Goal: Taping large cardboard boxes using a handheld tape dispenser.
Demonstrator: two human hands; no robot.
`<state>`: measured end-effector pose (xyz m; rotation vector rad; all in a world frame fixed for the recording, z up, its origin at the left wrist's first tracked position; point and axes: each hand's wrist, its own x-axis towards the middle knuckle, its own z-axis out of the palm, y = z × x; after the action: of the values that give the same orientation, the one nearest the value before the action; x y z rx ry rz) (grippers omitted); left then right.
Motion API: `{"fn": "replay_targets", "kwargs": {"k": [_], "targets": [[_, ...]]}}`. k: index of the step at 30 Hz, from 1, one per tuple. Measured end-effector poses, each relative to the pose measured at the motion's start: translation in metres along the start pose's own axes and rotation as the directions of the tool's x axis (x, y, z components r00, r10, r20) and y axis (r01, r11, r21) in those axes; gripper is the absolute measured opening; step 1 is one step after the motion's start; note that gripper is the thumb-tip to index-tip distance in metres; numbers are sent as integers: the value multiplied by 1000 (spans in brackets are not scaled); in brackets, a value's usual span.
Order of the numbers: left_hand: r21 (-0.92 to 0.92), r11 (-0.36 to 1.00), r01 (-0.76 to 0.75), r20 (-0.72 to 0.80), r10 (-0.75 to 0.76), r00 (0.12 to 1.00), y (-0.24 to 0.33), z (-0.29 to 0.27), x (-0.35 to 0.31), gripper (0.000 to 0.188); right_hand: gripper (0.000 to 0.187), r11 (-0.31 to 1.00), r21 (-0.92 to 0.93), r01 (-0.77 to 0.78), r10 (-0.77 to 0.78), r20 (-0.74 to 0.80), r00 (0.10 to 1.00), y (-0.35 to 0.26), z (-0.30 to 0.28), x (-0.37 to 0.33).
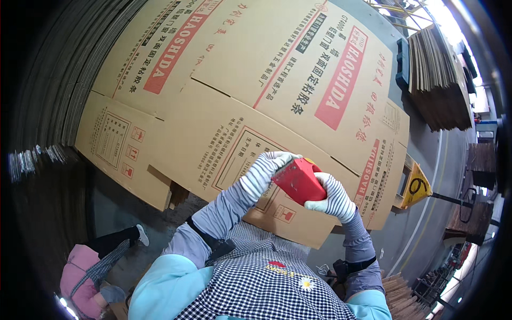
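Note:
Both my hands, in white striped gloves, hold a red boxy object (300, 181) in front of my apron. One face of it is scuffed and greyish, and a bit of yellow shows behind its upper edge; its exact kind is hard to make out. My left hand (265, 172) is closed on its upper left end. The right hand (334, 199) grips the opposite end, thumb along the lower edge. Beneath them lies a large flat cardboard box blank (213, 114), brown with red and black print and cut flaps. No part of the object clearly touches the cardboard.
Stacked cardboard sheets (50, 80) rise along the left. A person in pink (85, 269) bends at the lower left. Another cardboard stack (437, 80) stands at the far right. A yellow triangular sign (417, 185) on a dark bar sits beside the sheet's right edge.

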<state>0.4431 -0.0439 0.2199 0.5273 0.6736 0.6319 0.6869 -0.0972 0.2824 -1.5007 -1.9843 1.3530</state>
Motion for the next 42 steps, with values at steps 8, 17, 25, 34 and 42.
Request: {"fn": "replay_targets", "kwargs": {"k": [8, 17, 25, 34, 42], "targets": [[906, 423, 28, -406, 845, 348, 71, -238, 96, 27, 61, 854, -40, -519, 520, 103, 848, 55, -47, 147], [886, 340, 316, -419, 878, 230, 93, -217, 108, 70, 86, 722, -303, -622, 679, 139, 720, 113, -53, 189], [-298, 868, -398, -704, 82, 706, 29, -206, 142, 33, 54, 787, 17, -616, 596, 236, 767, 131, -66, 146], [-242, 903, -356, -702, 91, 706, 46, -195, 144, 35, 71, 258, -708, -658, 894, -83, 440, 131, -99, 124], [401, 773, -491, -791, 563, 240, 114, -292, 129, 39, 27, -138, -945, -295, 585, -319, 746, 184, -13, 106]]}}
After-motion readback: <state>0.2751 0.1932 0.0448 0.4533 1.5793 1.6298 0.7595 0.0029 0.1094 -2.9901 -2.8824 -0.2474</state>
